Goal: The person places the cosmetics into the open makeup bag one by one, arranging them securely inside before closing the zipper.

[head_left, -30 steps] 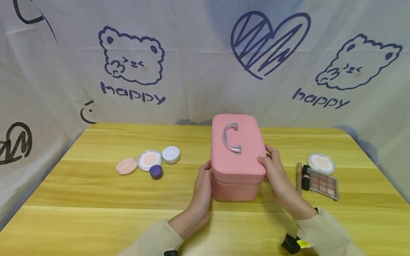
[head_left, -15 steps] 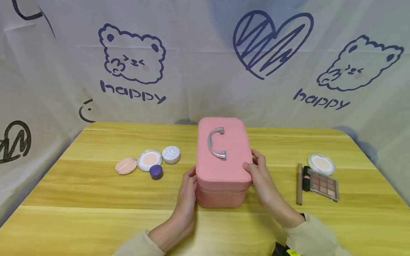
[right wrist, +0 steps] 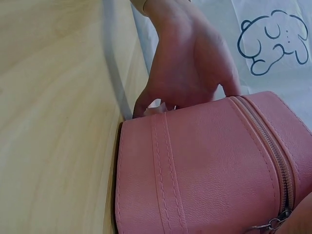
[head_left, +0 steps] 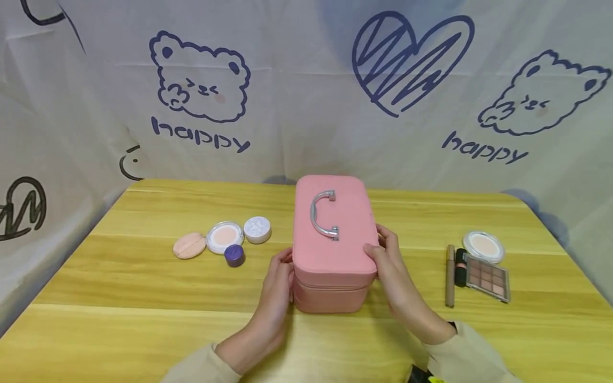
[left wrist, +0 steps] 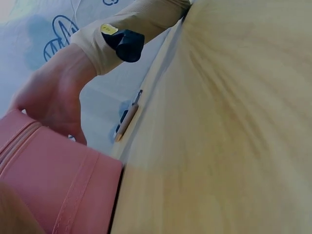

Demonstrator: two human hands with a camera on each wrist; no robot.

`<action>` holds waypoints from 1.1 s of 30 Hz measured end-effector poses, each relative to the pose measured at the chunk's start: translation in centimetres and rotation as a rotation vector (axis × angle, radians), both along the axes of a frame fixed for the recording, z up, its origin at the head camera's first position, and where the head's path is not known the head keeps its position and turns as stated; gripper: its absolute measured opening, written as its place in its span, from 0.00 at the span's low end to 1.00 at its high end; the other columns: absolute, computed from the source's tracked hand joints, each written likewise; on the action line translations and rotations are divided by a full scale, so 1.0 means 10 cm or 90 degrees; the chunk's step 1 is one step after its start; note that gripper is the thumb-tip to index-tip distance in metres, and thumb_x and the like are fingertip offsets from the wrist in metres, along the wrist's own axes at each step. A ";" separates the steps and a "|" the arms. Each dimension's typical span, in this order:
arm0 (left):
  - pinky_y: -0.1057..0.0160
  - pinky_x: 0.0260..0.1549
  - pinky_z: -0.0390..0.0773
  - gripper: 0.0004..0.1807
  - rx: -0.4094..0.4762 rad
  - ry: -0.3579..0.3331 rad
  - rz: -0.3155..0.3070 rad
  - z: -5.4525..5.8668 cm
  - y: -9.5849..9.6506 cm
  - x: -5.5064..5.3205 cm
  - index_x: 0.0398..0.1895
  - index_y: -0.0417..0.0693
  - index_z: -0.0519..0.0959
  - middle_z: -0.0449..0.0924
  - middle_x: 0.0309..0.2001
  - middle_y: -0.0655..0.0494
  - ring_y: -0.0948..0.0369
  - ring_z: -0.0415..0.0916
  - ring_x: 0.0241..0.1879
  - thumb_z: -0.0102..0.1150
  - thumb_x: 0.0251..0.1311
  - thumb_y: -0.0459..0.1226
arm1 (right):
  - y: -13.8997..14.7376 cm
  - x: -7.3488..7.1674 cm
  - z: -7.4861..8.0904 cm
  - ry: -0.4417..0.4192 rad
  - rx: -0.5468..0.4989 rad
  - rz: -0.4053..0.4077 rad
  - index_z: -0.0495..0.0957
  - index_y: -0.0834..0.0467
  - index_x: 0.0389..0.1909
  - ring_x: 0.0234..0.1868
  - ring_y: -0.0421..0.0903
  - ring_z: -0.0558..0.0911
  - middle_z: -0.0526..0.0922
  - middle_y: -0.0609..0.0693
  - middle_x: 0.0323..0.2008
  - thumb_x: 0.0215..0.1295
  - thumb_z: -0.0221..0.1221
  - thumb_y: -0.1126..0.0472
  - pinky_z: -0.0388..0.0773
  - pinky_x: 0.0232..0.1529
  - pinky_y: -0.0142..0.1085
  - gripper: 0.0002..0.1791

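A pink makeup case (head_left: pixel 331 229) with a silver handle (head_left: pixel 316 215) on its lid stands on the wooden table. Its lid is down, and the zipper (right wrist: pixel 265 141) runs around below it, with a metal pull (right wrist: pixel 273 223) in the right wrist view. My left hand (head_left: pixel 275 298) grips the case's left side, its fingertips partly hidden behind it. On the other side, my right hand (head_left: pixel 395 276) holds the case with the thumb on the lid's edge and the fingers along the side. The left wrist view shows the right hand (left wrist: pixel 56 92) against the case wall.
On the left lie a powder puff (head_left: pixel 189 246), a compact (head_left: pixel 224 237), a white round jar (head_left: pixel 257 230) and a purple cap (head_left: pixel 234 255). To the right are a brown tube (head_left: pixel 450 276), a black tube (head_left: pixel 461 267), an eyeshadow palette (head_left: pixel 488 279) and another compact (head_left: pixel 484 246). A printed cloth (head_left: pixel 306 122) hangs behind.
Both hands have shifted the pink makeup case left and slightly toward me, mostly in the first half second. Since then it has stayed nearly still. More of the brown tube shows now.
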State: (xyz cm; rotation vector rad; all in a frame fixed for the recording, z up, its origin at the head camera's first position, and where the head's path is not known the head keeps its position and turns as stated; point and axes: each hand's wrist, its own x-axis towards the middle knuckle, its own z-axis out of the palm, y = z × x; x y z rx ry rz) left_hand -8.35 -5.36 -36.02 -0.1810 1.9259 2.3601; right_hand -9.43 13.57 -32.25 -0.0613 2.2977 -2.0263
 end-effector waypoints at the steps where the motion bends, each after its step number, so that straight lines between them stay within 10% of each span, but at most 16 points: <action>1: 0.60 0.52 0.66 0.27 -0.007 -0.004 0.001 0.00 -0.01 -0.01 0.68 0.42 0.61 0.72 0.52 0.50 0.59 0.68 0.50 0.39 0.66 0.39 | 0.00 -0.01 0.01 0.000 0.001 0.000 0.41 0.60 0.73 0.67 0.58 0.56 0.47 0.62 0.70 0.70 0.41 0.55 0.58 0.61 0.50 0.35; 5: 0.63 0.42 0.65 0.25 -0.020 -0.012 -0.002 0.00 -0.07 -0.08 0.64 0.43 0.63 0.70 0.46 0.52 0.60 0.66 0.41 0.41 0.64 0.39 | 0.01 -0.02 0.04 -0.010 0.023 -0.004 0.44 0.60 0.72 0.63 0.57 0.63 0.50 0.63 0.69 0.69 0.43 0.56 0.65 0.53 0.43 0.34; 9: 0.58 0.50 0.66 0.25 0.008 0.005 -0.017 -0.01 -0.12 -0.22 0.65 0.39 0.62 0.69 0.57 0.46 0.53 0.67 0.53 0.41 0.65 0.39 | 0.08 -0.05 0.11 -0.041 0.042 0.014 0.46 0.60 0.73 0.59 0.57 0.67 0.53 0.63 0.68 0.70 0.46 0.55 0.67 0.45 0.38 0.35; 15: 0.51 0.58 0.61 0.28 0.038 0.001 -0.025 -0.03 -0.15 -0.49 0.68 0.39 0.60 0.69 0.58 0.42 0.49 0.63 0.60 0.41 0.66 0.39 | 0.25 -0.13 0.21 -0.041 0.097 0.090 0.43 0.57 0.75 0.65 0.60 0.61 0.50 0.63 0.71 0.69 0.51 0.51 0.66 0.57 0.50 0.40; 28: 0.57 0.50 0.69 0.24 0.049 0.037 0.007 -0.03 -0.13 -0.81 0.63 0.36 0.67 0.71 0.56 0.42 0.52 0.66 0.57 0.44 0.64 0.35 | 0.06 -0.20 0.49 0.497 0.556 0.249 0.67 0.58 0.66 0.64 0.57 0.65 0.67 0.59 0.63 0.52 0.67 0.42 0.63 0.61 0.57 0.42; 33: 0.55 0.45 0.74 0.24 0.011 -0.003 -0.026 0.02 -0.15 -0.80 0.63 0.37 0.67 0.71 0.58 0.42 0.49 0.68 0.57 0.43 0.65 0.38 | -0.10 -0.17 0.46 0.591 0.670 0.280 0.70 0.58 0.62 0.58 0.58 0.70 0.70 0.61 0.57 0.47 0.70 0.41 0.66 0.57 0.54 0.43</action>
